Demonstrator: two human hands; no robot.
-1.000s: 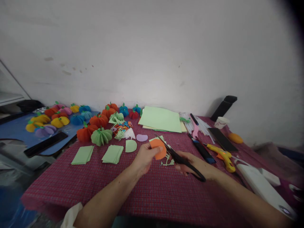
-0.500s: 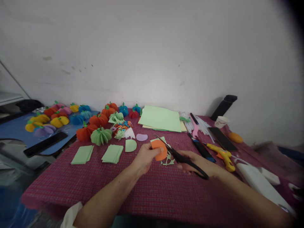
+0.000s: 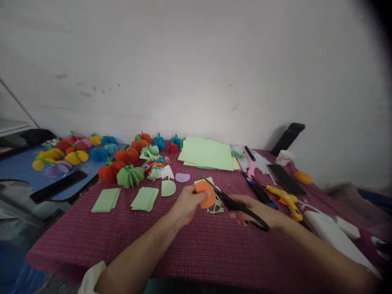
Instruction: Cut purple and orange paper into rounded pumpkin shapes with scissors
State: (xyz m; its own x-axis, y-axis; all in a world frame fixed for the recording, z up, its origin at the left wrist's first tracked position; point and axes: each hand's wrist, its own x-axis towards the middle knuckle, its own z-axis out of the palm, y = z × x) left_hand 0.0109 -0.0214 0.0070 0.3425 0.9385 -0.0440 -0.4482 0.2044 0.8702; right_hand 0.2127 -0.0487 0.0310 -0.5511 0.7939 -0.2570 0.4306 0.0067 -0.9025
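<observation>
My left hand (image 3: 189, 203) pinches a rounded orange paper piece (image 3: 204, 193) together with light green paper (image 3: 210, 180) that shows behind its upper edge. Black-handled scissors (image 3: 227, 200) are in my right hand (image 3: 245, 209), with their blades pointing up and left across the paper's right edge. Green paper scraps (image 3: 217, 206) lie on the cloth just below the blades. To the left sit a rounded green cutout (image 3: 168, 188), a purple paper piece (image 3: 183, 177) and a stack of green paper squares (image 3: 145, 199).
Paper pumpkins (image 3: 130, 175) in several colours stand at the left and back. Large green sheets (image 3: 208, 153) lie near the wall. On the right are a yellow glue gun (image 3: 287, 200), a utility knife (image 3: 259, 191), a black phone-like slab (image 3: 286, 179) and a paper cup (image 3: 285, 157).
Almost nothing differs. Both hands, the scissors and the paper keep nearly the same position; the view has shifted very slightly.
</observation>
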